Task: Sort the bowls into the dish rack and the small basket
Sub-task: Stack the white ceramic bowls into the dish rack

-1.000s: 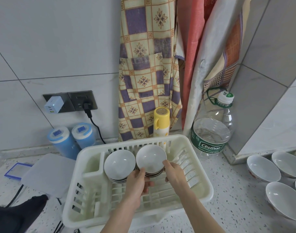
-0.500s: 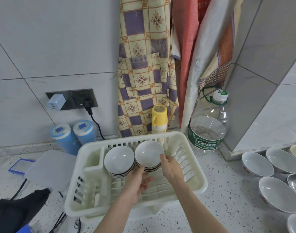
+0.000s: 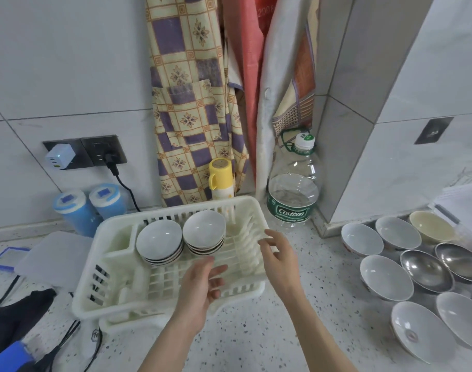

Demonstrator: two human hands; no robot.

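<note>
Two stacks of white bowls stand on edge in the dish rack [image 3: 116,264], at its 12 o'clock end: left stack [image 3: 159,244], right stack [image 3: 204,232], side by side, just touching. Rack sits on the speckled counter [image 3: 283,331].

Left hand [image 3: 202,287] is over the rack's near rail, fingers relaxed and spread, holding nothing. Right hand [image 3: 279,255] is at the rack's 3 o'clock edge, fingers loosely apart, also empty. Neither touches a bowl.

More bowls lie loose on the counter at 3 o'clock: white ones [image 3: 386,276], two steel ones [image 3: 426,269], one cream [image 3: 432,226]. Water bottle [image 3: 293,191] stands at 1 o'clock of the rack, yellow-capped bottle [image 3: 220,178] at 12.
</note>
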